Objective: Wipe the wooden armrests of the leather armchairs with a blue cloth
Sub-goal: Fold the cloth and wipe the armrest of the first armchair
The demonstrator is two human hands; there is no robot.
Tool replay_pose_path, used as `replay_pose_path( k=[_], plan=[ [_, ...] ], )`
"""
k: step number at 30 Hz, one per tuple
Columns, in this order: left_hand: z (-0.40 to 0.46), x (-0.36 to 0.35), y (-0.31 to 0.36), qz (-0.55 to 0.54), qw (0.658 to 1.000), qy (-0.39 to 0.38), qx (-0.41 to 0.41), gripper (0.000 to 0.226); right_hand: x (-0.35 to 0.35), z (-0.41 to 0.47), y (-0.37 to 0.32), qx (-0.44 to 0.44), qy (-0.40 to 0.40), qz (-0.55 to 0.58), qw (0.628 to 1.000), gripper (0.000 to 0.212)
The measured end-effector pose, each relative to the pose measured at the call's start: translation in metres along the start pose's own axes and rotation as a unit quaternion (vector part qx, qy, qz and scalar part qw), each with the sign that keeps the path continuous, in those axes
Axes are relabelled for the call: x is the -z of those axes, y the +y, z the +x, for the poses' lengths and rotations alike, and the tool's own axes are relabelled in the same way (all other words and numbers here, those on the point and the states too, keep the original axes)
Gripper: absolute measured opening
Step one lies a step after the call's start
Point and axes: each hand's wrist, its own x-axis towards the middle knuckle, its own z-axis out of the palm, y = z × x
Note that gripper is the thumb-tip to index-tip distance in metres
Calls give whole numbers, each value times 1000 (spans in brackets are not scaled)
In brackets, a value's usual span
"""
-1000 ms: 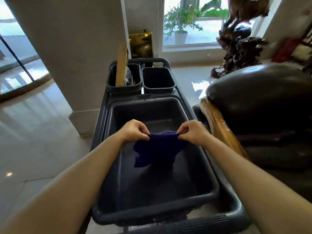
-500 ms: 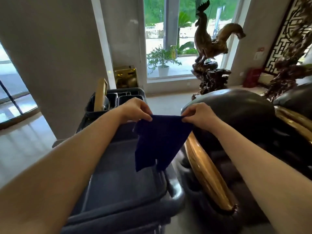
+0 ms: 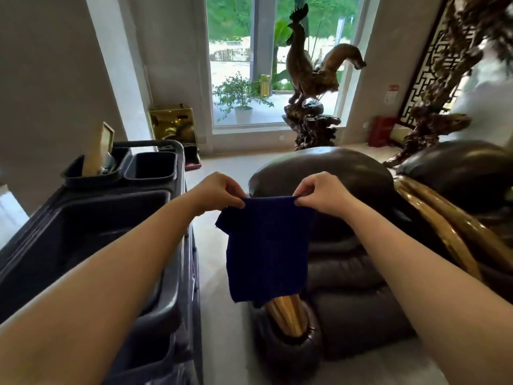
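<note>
A dark blue cloth (image 3: 266,248) hangs flat in the air, pinched by its two upper corners. My left hand (image 3: 219,193) grips the left corner and my right hand (image 3: 322,193) grips the right one. Behind and below the cloth stands a dark brown leather armchair (image 3: 333,173). Its left wooden armrest (image 3: 286,312) shows only at its lower end, under the cloth's hem; the rest is hidden by the cloth. The right wooden armrest (image 3: 444,237) curves along the chair's far side, next to a second leather armchair (image 3: 466,168).
A dark plastic cleaning cart (image 3: 83,218) with a deep bin and two small tubs stands at my left, close to the chair. A carved rooster sculpture (image 3: 311,79) on a root stand, a window, a gold box (image 3: 173,125) and a pillar are beyond.
Both hands have carried the cloth up out of the cart bin and to the right, over the armchair's left armrest. The view has swung right toward the chairs.
</note>
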Motion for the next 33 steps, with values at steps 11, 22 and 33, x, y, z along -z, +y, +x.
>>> replay_pose_path(
  k=[11, 22, 33],
  plan=[
    [78, -122, -63, 18, 999, -33, 32, 13, -78, 16, 140, -95, -47, 56, 993, 22],
    [141, -227, -137, 8, 988, -61, 141, 12, -168, 24, 257, -150, -135, 98, 975, 15],
    [178, -269, -136, -20, 977, -7, 214, 25, -177, 74, 323, -115, -217, 115, 963, 25]
  ],
)
